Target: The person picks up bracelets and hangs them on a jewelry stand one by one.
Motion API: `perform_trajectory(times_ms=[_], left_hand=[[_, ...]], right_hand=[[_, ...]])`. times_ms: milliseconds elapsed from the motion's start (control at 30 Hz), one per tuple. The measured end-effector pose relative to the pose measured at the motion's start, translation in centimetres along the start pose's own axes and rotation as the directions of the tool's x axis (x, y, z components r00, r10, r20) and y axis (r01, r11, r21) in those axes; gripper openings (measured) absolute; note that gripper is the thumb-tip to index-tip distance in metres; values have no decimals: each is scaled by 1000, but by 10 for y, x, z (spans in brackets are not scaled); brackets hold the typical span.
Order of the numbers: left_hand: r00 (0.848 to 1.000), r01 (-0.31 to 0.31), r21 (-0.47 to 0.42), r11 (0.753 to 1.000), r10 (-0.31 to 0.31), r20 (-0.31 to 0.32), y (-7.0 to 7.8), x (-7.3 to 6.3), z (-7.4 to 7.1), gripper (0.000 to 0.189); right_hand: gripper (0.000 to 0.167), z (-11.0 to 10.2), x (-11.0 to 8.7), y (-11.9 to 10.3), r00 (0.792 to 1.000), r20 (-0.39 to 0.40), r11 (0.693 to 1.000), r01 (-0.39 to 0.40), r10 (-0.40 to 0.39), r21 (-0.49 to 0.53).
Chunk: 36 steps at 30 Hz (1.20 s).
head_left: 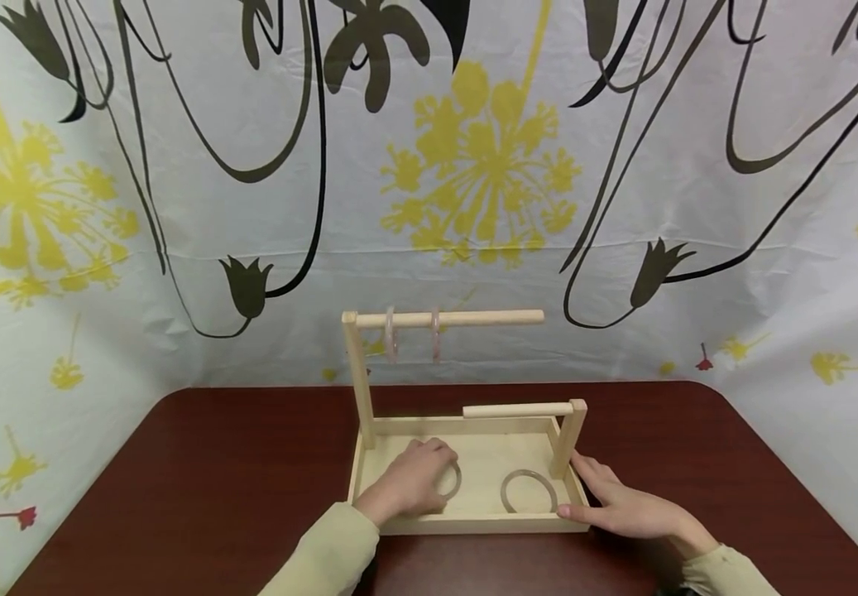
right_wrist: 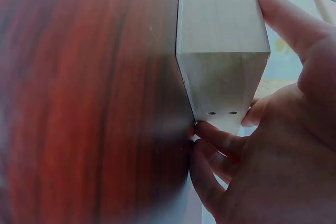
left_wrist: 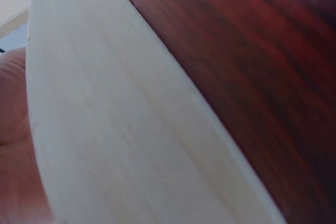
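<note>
A shallow wooden tray bears a tall post with a bar at the left and a shorter one at the right. My left hand reaches over the front wall, its fingers curled about a pale bangle on the tray floor; the fingertips are partly hidden. Another bangle lies flat to the right. My right hand grips the tray's front right corner, thumb at the front rim and fingers along the outer side wall. In the left wrist view the tray's front wall covers most of the left hand.
Two bangles, one pale and one pinkish, hang on the upper bar. The lower bar carries nothing. Around the tray spreads a dark red wooden table, with a patterned cloth behind it.
</note>
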<state>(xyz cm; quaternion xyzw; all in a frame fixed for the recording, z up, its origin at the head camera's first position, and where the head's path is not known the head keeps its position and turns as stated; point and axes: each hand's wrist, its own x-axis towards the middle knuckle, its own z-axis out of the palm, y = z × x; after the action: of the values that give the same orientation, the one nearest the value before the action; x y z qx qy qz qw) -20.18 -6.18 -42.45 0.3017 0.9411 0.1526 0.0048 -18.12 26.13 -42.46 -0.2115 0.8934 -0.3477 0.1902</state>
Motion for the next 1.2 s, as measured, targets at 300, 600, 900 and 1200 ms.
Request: perform_trajectory(times_ms=[300, 600, 900, 1200], left_hand=[[1000, 21, -158, 987, -21, 4, -6, 0, -2, 63], [999, -10, -388, 922, -7, -44, -20, -2, -3, 64], [995, -40, -474, 879, -10, -103, -24, -2, -2, 60], [983, -24, -619, 785, -93, -156, -25, -3, 0, 59]], right_hand=[[88, 1, 2, 2, 1000, 4, 1000, 0, 0, -8], [88, 1, 2, 3, 1000, 6, 1000, -9, 9, -17], [88, 1, 1, 3, 1000, 10, 1000, -17, 17, -23], [87, 0, 2, 3, 999, 31, 1000, -13, 14, -28]])
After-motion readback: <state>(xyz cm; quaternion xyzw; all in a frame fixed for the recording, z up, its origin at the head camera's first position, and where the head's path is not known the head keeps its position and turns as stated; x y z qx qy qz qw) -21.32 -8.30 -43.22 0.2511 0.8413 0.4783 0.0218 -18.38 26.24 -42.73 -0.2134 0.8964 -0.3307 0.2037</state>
